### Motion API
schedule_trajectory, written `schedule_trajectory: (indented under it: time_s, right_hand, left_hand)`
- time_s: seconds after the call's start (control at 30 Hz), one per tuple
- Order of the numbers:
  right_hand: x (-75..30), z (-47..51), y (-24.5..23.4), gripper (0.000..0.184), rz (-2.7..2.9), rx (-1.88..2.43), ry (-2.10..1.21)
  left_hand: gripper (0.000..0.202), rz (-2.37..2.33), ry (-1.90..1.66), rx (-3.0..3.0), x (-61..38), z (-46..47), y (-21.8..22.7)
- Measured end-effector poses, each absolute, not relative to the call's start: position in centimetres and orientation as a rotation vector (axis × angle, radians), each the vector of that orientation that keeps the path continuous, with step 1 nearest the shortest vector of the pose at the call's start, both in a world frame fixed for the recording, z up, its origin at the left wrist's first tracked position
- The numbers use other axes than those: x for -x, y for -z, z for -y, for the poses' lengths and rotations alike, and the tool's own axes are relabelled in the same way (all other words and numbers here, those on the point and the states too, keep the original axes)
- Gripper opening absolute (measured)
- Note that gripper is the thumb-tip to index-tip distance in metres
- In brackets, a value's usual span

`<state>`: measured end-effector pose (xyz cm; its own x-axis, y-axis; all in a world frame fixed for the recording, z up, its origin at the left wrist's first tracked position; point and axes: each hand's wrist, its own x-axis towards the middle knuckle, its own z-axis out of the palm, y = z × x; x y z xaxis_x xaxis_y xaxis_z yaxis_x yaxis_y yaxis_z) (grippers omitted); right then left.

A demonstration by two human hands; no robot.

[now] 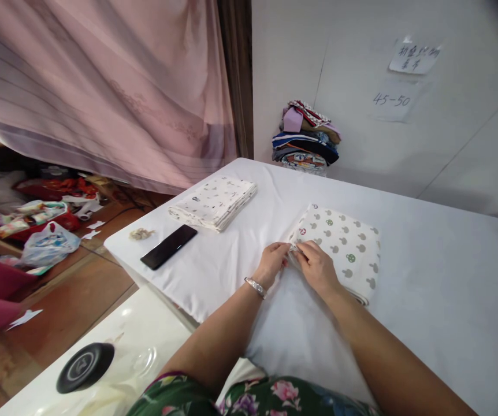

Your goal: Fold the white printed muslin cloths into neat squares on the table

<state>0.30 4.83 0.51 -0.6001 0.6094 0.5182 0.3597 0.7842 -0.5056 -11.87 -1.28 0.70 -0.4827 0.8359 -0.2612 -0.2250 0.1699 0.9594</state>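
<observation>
A folded white cloth with grey and coloured prints lies on the white-covered table. My left hand, with a silver bracelet on its wrist, and my right hand meet at the cloth's near left edge. Both hands have their fingers curled and pinch that edge. A second folded stack of white printed cloth rests further left on the table, out of reach of either hand.
A black phone and a small beige clump lie near the table's left corner. A pile of coloured fabrics sits against the wall. A pink curtain, floor clutter and a round black object are to the left.
</observation>
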Motion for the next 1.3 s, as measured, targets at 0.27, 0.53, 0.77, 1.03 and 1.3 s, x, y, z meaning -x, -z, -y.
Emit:
schedule_trajectory:
  time_s: [0.27, 0.53, 0.77, 1.03, 1.3]
  right_hand:
    - [-0.2, -5.6, -0.8, 0.021, 2.045, 0.682, -0.718]
    - [0.3, -4.1, -0.8, 0.027, 2.309, 0.632, -0.421]
    - [-0.2, -3.6, -0.9, 0.029, 2.421, 0.625, -0.47]
    - [-7.4, -4.9, -2.5, 0.023, 2.51, 0.797, -0.51]
    - [-14.9, -6.3, -0.4, 0.046, 2.04, 1.518, -0.578]
  left_hand:
    - [0.02, -1.716, -1.429, -0.723, 11.7, 1.2, -0.3]
    - [0.018, -1.671, -1.502, -0.747, 11.9, 1.2, 0.1]
    - [0.036, -1.837, -1.415, -0.957, 12.0, 1.0, 0.9]
    - [0.023, -1.878, -1.353, -0.936, 12.2, 1.3, 0.7]
    - [0.026, -2.192, -1.346, -1.105, 11.6, 2.3, -0.6]
